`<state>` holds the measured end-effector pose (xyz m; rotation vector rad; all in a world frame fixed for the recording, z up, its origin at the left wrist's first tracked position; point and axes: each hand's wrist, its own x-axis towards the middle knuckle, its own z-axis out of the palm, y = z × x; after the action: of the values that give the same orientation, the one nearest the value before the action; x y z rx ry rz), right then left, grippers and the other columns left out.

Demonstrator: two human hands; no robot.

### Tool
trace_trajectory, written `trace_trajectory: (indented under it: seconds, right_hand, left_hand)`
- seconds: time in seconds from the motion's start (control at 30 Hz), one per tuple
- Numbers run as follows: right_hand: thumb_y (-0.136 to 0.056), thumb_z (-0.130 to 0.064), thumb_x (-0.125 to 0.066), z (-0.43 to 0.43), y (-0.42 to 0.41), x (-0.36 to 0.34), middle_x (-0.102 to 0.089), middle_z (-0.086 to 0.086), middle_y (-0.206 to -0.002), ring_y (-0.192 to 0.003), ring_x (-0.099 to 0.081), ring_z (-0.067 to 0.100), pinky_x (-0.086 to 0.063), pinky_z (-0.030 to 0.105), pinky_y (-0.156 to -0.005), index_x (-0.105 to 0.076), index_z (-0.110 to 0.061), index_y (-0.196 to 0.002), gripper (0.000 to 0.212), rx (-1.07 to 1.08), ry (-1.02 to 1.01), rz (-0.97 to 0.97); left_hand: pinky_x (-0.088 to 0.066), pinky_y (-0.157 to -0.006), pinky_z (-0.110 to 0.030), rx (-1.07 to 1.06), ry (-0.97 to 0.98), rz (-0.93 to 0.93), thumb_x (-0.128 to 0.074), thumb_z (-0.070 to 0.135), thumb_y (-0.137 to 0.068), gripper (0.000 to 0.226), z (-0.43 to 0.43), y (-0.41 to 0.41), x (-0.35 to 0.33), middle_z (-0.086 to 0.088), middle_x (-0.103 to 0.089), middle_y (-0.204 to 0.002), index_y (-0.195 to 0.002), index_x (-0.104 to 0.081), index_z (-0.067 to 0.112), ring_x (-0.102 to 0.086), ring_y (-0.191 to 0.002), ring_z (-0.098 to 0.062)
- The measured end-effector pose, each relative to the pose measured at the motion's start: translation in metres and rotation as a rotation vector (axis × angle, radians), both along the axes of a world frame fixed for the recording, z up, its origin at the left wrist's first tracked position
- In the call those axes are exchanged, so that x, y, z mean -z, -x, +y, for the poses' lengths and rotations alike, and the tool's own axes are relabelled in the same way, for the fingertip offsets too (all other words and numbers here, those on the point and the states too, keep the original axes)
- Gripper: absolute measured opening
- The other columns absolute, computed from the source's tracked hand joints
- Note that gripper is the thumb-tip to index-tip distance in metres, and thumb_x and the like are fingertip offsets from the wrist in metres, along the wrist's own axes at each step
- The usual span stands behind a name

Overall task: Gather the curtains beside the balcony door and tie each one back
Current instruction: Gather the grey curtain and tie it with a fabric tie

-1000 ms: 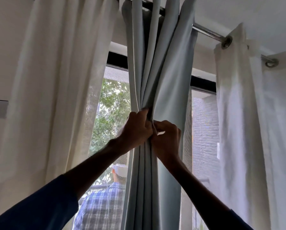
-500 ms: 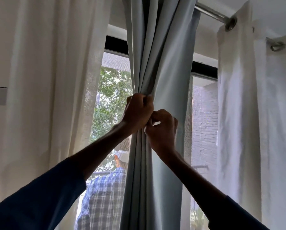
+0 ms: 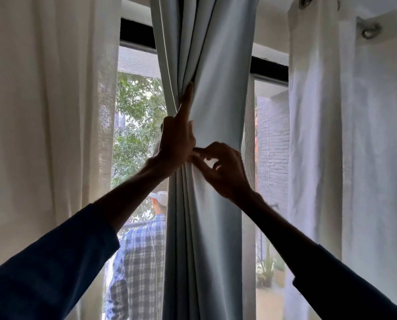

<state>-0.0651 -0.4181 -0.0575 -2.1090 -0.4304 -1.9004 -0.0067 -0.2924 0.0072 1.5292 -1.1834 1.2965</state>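
Grey curtain [image 3: 216, 65] is hanging bunched in long folds in front of the balcony door [image 3: 135, 31], between a white curtain on the left [image 3: 43, 112] and a white curtain on the right [image 3: 319, 135]. The left hand [image 3: 175, 144] is lying against the bunch's left edge, its forefinger [image 3: 188, 100] stretching straight up along a fold; its other fingers are folding in, and whether they are gripping cloth I cannot tell. The right hand [image 3: 225, 172] is touching it, fingers [image 3: 202, 154] curling and pinching a fold at the bunch's waist.
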Motion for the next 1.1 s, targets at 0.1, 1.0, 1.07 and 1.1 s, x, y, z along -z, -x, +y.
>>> trace_trajectory:
  seconds: [0.1, 1.0, 1.07, 1.1]
  right_hand:
    - [-0.085, -0.044, -0.08, -0.025, -0.001, -0.007, -0.071, -0.008, -0.087, -0.082, -0.065, 0.011, -0.052, 0.032, -0.068, -0.076, -0.023, -0.09, 0.022, 0.094, -0.18, -0.151]
    - [-0.11, -0.033, -0.041, -0.03, -0.027, -0.005, -0.076, 0.002, -0.112, -0.099, -0.074, 0.015, -0.059, 0.029, -0.081, -0.064, -0.015, -0.126, 0.034, -0.988, -0.751, 0.818]
    - [-0.108, -0.038, -0.046, -0.028, -0.024, 0.003, -0.077, 0.002, -0.111, -0.099, -0.074, 0.015, -0.059, 0.03, -0.082, -0.068, -0.016, -0.121, 0.034, -0.951, -0.77, 0.801]
    - [-0.105, -0.041, -0.05, -0.027, -0.021, 0.009, -0.077, 0.003, -0.111, -0.1, -0.074, 0.016, -0.058, 0.031, -0.083, -0.07, -0.016, -0.119, 0.035, -0.916, -0.771, 0.804]
  left_hand:
    - [-0.052, -0.059, -0.029, 0.009, 0.035, 0.021, -0.061, -0.005, -0.092, 0.088, 0.002, 0.012, 0.0, -0.02, -0.048, -0.15, -0.16, -0.005, 0.004, -0.05, -0.049, -0.005]
    - [-0.053, -0.098, -0.055, 0.392, -0.145, 0.79, -0.079, 0.037, -0.064, 0.063, 0.045, 0.001, 0.009, -0.017, -0.064, -0.122, -0.115, -0.055, 0.009, -0.066, -0.11, -0.029]
    - [-0.056, -0.094, -0.054, 0.374, -0.119, 0.795, -0.08, 0.037, -0.063, 0.066, 0.045, 0.003, 0.021, -0.016, -0.066, -0.12, -0.117, -0.056, 0.007, -0.068, -0.107, -0.027]
    - [-0.058, -0.09, -0.052, 0.36, -0.119, 0.787, -0.08, 0.037, -0.064, 0.066, 0.044, 0.006, 0.029, -0.016, -0.067, -0.119, -0.117, -0.057, 0.006, -0.069, -0.105, -0.027]
